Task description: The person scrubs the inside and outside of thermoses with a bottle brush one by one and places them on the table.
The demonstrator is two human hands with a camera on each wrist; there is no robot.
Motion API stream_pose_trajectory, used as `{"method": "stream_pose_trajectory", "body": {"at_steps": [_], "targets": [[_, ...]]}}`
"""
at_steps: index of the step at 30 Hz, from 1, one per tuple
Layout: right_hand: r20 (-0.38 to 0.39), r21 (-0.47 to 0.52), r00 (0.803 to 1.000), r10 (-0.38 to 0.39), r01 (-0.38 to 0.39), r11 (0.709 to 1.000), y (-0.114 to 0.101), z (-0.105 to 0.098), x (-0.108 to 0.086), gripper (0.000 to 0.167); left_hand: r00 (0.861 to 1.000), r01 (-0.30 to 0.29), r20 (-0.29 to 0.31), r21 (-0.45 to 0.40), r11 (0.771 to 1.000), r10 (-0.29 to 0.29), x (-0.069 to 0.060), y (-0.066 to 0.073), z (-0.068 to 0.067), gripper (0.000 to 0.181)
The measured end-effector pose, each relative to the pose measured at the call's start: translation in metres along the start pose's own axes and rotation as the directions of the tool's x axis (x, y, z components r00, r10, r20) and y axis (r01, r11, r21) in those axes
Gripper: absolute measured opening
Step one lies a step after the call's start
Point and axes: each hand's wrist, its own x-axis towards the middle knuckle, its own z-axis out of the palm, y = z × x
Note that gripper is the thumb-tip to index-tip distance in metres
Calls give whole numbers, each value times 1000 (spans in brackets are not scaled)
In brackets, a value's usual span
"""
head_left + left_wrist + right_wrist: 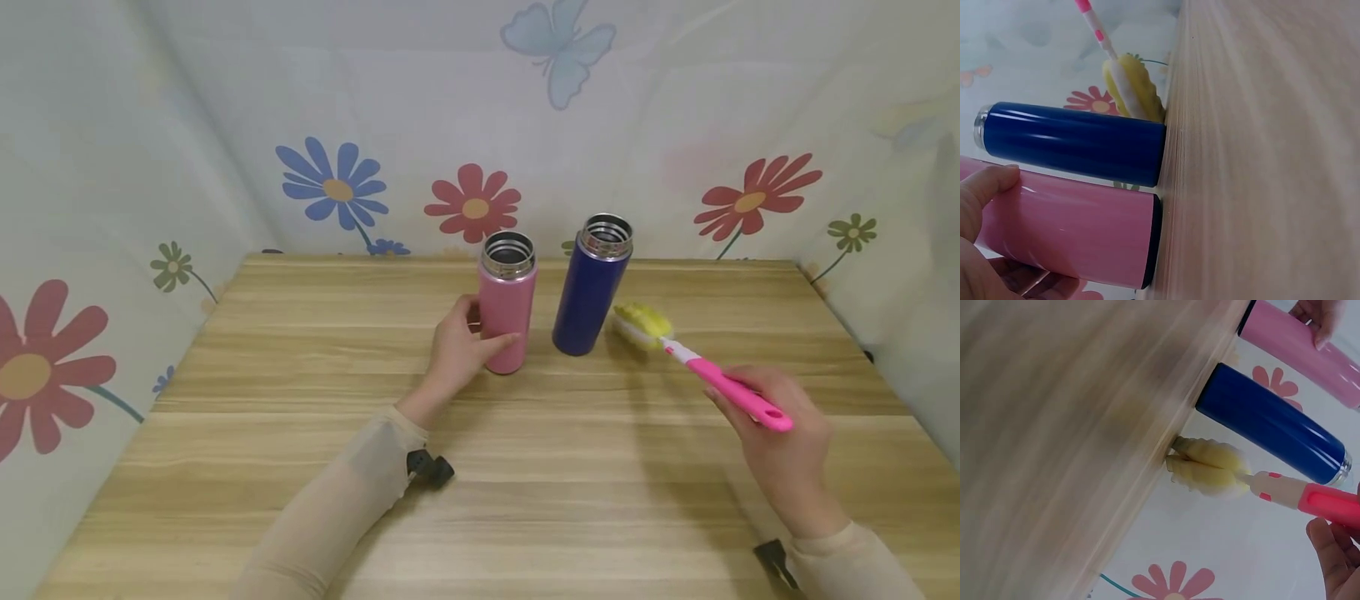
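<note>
A pink bottle [507, 312] with a bare steel neck stands uncapped on the wooden table. My left hand [459, 346] grips its lower body, thumb across the front and fingers round the far side. Just right of it stands a dark blue bottle [592, 287], also uncapped. My right hand [787, 442] holds a bottle brush by its pink handle [738, 393]. The brush's yellow sponge head [1207, 465] points down beside the blue bottle's base; whether it touches the table I cannot tell. In the left wrist view the blue bottle [1075, 140] partly covers the sponge.
The wood-grain table [315, 333] ends at a white curtain [420, 100] printed with flowers and a butterfly, hanging behind and at both sides. A dark strap piece [431, 469] hangs at my left sleeve, another [776, 562] at my right.
</note>
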Motion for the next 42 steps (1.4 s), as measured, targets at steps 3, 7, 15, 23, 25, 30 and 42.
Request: {"method": "stream_pose_trajectory", "body": {"at_steps": [3, 7, 15, 23, 25, 30, 42], "targets": [[35, -32, 995, -91, 92, 995, -1, -1, -3, 59, 1000, 2, 3, 2, 1000, -2, 0, 0, 0, 62], [94, -45, 983, -161, 165, 985, -2, -3, -8, 59, 1000, 5, 6, 4, 1000, -5, 0, -1, 0, 63], [250, -103, 938, -239, 271, 957, -7, -8, -11, 56, 1000, 22, 9, 10, 1000, -22, 2, -2, 0, 62], [383, -125, 878, -288, 358, 925, -12, -11, -16, 52, 1000, 16, 10, 19, 1000, -17, 2, -2, 0, 64], [394, -128, 867, -305, 381, 916, -13, -10, -17, 52, 1000, 14, 12, 20, 1000, -14, 2, -2, 0, 64], [476, -102, 814, -332, 426, 899, -13, -10, -22, 32, 1000, 14, 19, 22, 1000, -14, 2, -3, 0, 64], [571, -45, 740, -355, 460, 887, -18, -5, -33, 35, 999, 34, 27, 9, 999, -34, 3, -3, 0, 65]]}}
